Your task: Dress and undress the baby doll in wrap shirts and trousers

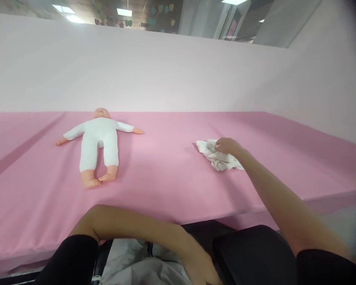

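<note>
My right hand (227, 145) reaches out over the pink surface, its fingers closed on a crumpled white cloth (221, 160) with a faint print. How the cloth is folded cannot be made out, and it may be a small garment. My left hand (200, 267) is low at the bottom edge, close to my lap, with its fingers cut off by the frame. A baby doll (100, 136) in a white long-sleeved body lies on its back to the left, arms spread and feet toward me. Neither hand touches the doll.
A pink padded surface (163, 178) stretches before me, with creases on the left and its front edge close to my lap. Behind it stands a white wall (166, 71) with glass above. A black object (252, 253) lies below the edge, beside my grey clothing (148, 269).
</note>
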`<state>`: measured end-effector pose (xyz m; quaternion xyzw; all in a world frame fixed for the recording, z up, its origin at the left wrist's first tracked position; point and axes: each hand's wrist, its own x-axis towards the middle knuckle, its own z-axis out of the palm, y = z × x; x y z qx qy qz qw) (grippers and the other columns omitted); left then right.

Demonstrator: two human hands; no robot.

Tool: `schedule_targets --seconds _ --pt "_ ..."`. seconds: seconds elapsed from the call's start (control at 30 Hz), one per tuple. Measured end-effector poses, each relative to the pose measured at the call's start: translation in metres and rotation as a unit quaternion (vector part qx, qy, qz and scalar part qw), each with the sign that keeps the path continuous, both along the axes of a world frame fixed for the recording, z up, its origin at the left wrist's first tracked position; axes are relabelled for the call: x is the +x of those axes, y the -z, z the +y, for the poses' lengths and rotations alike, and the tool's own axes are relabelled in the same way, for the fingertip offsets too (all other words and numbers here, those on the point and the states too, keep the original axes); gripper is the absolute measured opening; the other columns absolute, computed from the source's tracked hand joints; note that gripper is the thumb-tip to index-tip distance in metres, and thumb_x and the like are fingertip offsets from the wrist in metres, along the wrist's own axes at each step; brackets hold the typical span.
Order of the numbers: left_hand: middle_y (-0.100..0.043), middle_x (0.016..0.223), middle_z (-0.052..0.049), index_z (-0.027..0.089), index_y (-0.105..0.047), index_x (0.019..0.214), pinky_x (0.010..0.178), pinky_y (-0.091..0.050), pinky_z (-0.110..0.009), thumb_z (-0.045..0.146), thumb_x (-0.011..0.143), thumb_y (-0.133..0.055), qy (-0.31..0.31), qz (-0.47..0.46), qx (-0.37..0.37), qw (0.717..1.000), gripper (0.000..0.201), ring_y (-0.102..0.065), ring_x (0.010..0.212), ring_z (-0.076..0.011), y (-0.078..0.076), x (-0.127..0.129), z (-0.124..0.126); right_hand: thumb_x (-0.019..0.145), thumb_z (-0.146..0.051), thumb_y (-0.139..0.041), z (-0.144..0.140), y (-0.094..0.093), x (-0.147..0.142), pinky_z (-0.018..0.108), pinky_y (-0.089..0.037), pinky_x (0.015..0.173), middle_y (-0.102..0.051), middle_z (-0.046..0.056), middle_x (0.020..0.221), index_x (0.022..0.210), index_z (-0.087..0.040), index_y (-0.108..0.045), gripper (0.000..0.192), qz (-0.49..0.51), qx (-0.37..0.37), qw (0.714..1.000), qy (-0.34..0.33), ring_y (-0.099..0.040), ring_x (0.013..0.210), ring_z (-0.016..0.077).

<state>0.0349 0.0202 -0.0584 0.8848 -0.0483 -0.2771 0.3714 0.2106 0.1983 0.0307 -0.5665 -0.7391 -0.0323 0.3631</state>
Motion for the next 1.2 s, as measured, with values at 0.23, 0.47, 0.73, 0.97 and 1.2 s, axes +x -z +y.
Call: schedule_targets --seconds 0.23,0.47,0.73,0.97,1.2 --pt "-0.060 0.128 -0.006 0.025 -0.045 0.138 0.095 -0.045 -0.039 0.037 0.093 -0.041 -0.320 -0.193 0.303 0.877 0.046 -0.057 0.115 -0.0236 -0.132 -0.097 0.071 0.085 -0.014 -0.045 0.026 -0.090 0.030 0.041 -0.042 0.089 -0.068 0.009 0.076 0.077 -0.018 -0.068 0.025 0.046 0.110 0.971 0.206 -0.062 0.092 0.0235" --pt "-0.056 0.127 -0.011 0.022 -0.042 0.137 0.090 -0.046 -0.040 0.039 0.094 -0.038 -0.563 -0.272 0.512 0.589 0.047 -0.057 0.110 -0.0265 -0.170 -0.165 0.112 0.092 -0.020 -0.045 0.008 -0.151 -0.066 0.037 -0.050 0.086 -0.068 0.000 0.090 0.089 -0.022 -0.067 0.023 0.160 0.345 0.924 -0.034 -0.063 0.089 0.0161" --pt "-0.054 0.130 -0.009 0.032 -0.027 0.143 0.081 -0.049 -0.032 0.052 0.092 -0.040 -0.575 -0.478 0.397 0.533 0.057 -0.057 0.108 -0.0217 -0.163 -0.171 0.132 0.084 -0.003 -0.050 0.002 -0.111 -0.156 0.034 -0.051 0.084 -0.066 0.001 0.087 0.090 -0.023 -0.062 0.025 0.324 0.334 0.838 -0.285 -0.063 0.087 0.0145" --pt "-0.053 0.067 0.000 0.027 -0.061 0.104 0.056 -0.042 -0.027 0.050 0.088 -0.051 -0.591 -0.483 0.338 0.551 0.029 -0.056 0.062 -0.0142 -0.164 -0.172 0.142 0.090 -0.012 -0.046 0.011 -0.081 -0.174 0.032 -0.050 0.080 -0.064 0.000 0.092 0.094 -0.026 -0.057 0.018 0.332 0.243 0.868 -0.280 -0.059 0.088 0.0138" --pt "-0.053 0.067 0.002 0.024 -0.059 0.088 0.057 -0.042 -0.025 0.040 0.083 -0.059 -0.598 -0.490 0.369 0.515 0.017 -0.053 0.064 -0.0124 -0.159 -0.165 0.156 0.093 -0.022 -0.045 0.024 -0.071 -0.162 0.035 -0.050 0.083 -0.062 0.001 0.096 0.096 -0.026 -0.061 0.017 0.260 0.197 0.906 -0.271 -0.060 0.093 0.0163"
